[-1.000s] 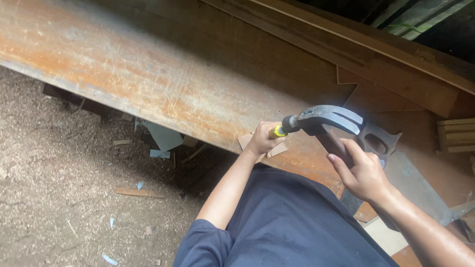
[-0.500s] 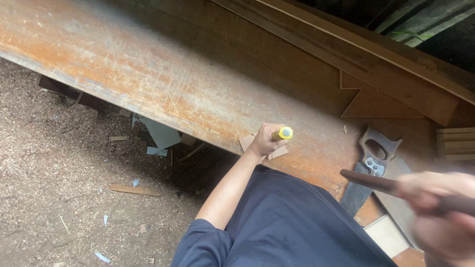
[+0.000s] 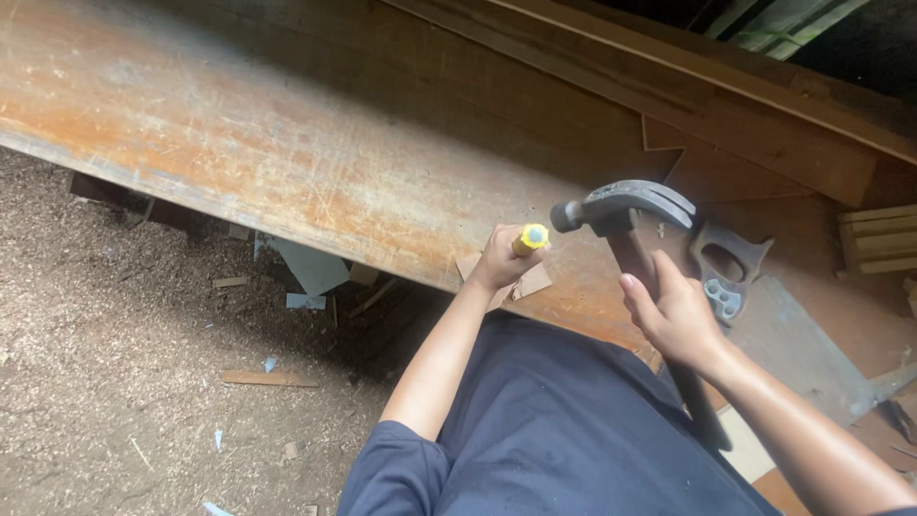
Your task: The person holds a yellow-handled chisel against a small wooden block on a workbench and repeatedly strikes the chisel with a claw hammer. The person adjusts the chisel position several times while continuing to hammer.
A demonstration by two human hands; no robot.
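My left hand (image 3: pixel 499 258) grips a tool with a yellow handle end (image 3: pixel 531 237), held upright on a small flat piece of wood (image 3: pixel 527 283) that lies on the rusty brown bench top (image 3: pixel 287 162). My right hand (image 3: pixel 676 315) holds a claw hammer (image 3: pixel 623 208) by its wooden shaft. The grey hammer head hovers just right of the yellow handle end, its face pointing at it, a small gap between them.
A hand saw (image 3: pixel 755 306) with a grey handle lies on the bench behind the hammer. Wooden planks (image 3: pixel 726 86) are stacked along the back, and cut strips (image 3: pixel 879 239) sit at the right. Sawdust and wood scraps (image 3: pixel 258 378) cover the ground at left.
The hammer was at the yellow handle end, swung back out to the right, and is now back close to it. My left hand has stayed in place.
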